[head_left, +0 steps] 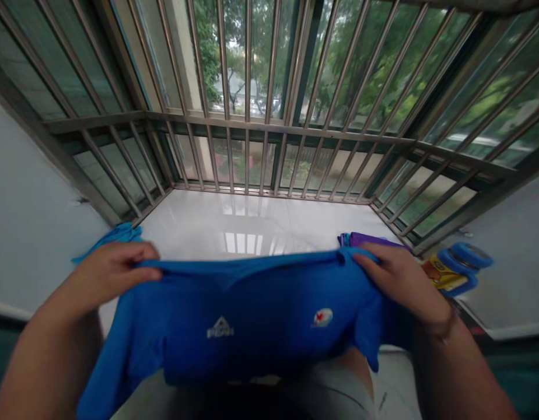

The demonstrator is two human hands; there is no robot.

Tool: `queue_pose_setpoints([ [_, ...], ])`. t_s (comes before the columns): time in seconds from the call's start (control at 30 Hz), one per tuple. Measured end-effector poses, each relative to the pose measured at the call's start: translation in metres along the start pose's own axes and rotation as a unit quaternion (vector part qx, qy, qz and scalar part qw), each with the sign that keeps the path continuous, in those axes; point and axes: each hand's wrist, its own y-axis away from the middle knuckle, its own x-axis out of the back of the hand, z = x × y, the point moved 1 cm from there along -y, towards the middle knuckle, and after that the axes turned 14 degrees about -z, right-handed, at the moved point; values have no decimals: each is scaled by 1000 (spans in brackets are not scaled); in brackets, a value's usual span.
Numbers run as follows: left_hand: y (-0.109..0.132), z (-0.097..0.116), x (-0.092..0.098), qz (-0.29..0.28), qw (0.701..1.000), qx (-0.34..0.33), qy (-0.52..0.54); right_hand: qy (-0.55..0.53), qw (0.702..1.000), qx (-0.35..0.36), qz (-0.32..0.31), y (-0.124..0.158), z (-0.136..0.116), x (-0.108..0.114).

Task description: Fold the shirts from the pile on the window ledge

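A blue sports shirt (pixel 234 315) with a white logo and a small round badge hangs stretched between my hands, in front of my body. My left hand (pixel 109 271) pinches its upper left edge with closed fingers. My right hand (pixel 398 277) grips the upper right edge the same way. The shirt's lower part droops over my lap.
A glossy white sill (pixel 252 224) lies beyond the shirt, enclosed by a metal window grille (pixel 269 128). A purple cloth (pixel 370 239) sits at the sill's right, a light blue cloth (pixel 116 236) at its left. A blue-capped container with a yellow label (pixel 455 268) lies at right.
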Motion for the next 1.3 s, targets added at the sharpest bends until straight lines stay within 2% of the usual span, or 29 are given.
queue_pose_setpoints([
  [0.03,-38,10,10,-31,998,1,-49,34,999,-8,10,-36,0,9],
  [0.07,-78,18,20,-19,996,12,-86,66,997,-30,22,-72,0,17],
  [0.13,-153,31,33,32,991,58,-116,97,992,-68,46,-141,-6,29],
  [0.2,-211,36,33,88,978,119,-149,102,989,-78,69,-193,-16,33],
  [0.27,-244,35,19,110,966,146,-185,103,988,-81,86,-220,-27,24],
  [0.33,-253,31,-7,130,960,132,-208,106,988,-70,87,-224,-35,-1],
  [0.4,-245,24,-45,132,962,88,-220,111,990,-51,65,-211,-37,-40],
  [0.43,-236,20,-68,116,966,64,-223,114,992,-45,45,-199,-36,-64],
  [0.53,-199,-2,-144,21,973,6,-229,116,992,-44,-32,-151,-25,-140],
  [0.63,-155,-31,-213,-47,970,17,-239,119,985,-80,-93,-98,-7,-207],
  [0.73,-116,-55,-258,-90,963,43,-251,141,976,-125,-114,-54,10,-250],
  [0.83,-90,-66,-278,-79,962,39,-259,143,976,-143,-87,-27,18,-268],
  [1.03,-55,-62,-290,-68,961,52,-263,118,984,-125,-49,11,21,-289],
  [1.2,-12,-45,-294,-144,958,77,-235,101,990,-95,-4,54,23,-310],
  [1.3,6,-29,-290,-174,957,95,-212,66,995,-76,-5,72,25,-310],
])
